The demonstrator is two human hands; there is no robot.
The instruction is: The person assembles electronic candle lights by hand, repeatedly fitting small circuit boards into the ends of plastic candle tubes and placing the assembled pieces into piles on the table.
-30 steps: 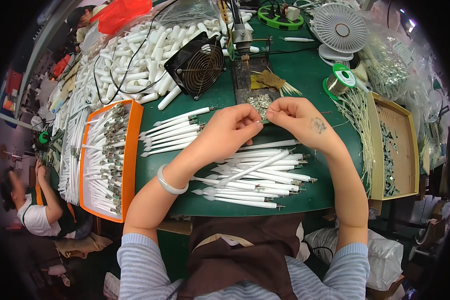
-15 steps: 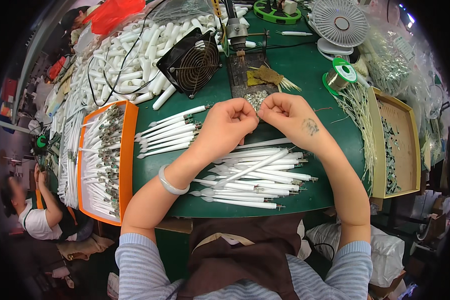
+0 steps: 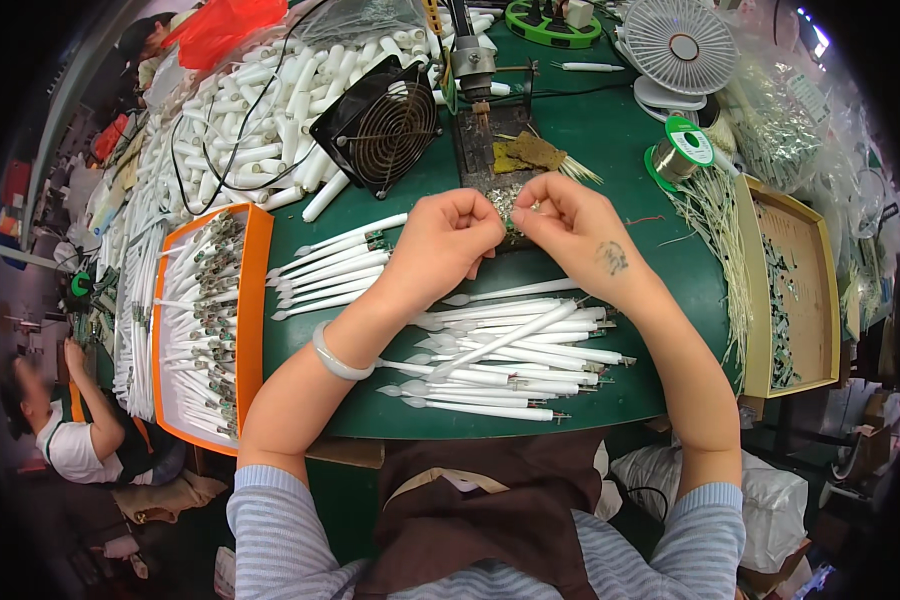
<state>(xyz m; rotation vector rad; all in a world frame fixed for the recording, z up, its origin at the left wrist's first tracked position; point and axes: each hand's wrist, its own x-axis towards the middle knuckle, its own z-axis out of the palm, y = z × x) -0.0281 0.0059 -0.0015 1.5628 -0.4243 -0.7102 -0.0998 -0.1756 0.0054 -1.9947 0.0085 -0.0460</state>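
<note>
the left hand (image 3: 440, 240) and right hand (image 3: 570, 235) were side by side over the table (image 3: 590, 110), the pile of wands (image 3: 515, 350) lying between them and the body. a wand-filled box (image 3: 251, 320) stood left, a shallow box (image 3: 810, 290) right. behind, left to right, were heaped tubes (image 3: 260, 110), a square fan (image 3: 380, 130), a stand (image 3: 473, 65) and a spool (image 3: 678, 152).

A green-topped table (image 3: 602, 108) lies under and around the right hand (image 3: 560, 225), its curved front edge on the near side. Below that edge, nearer than the hand, are a light wooden board (image 3: 345, 452) and a dark green floor (image 3: 354, 505). Far left of the hand stands a grey metal frame (image 3: 68, 92). Far beyond it, rightward, shines a small bright light (image 3: 818, 38); the room's outer parts look dim.
</note>
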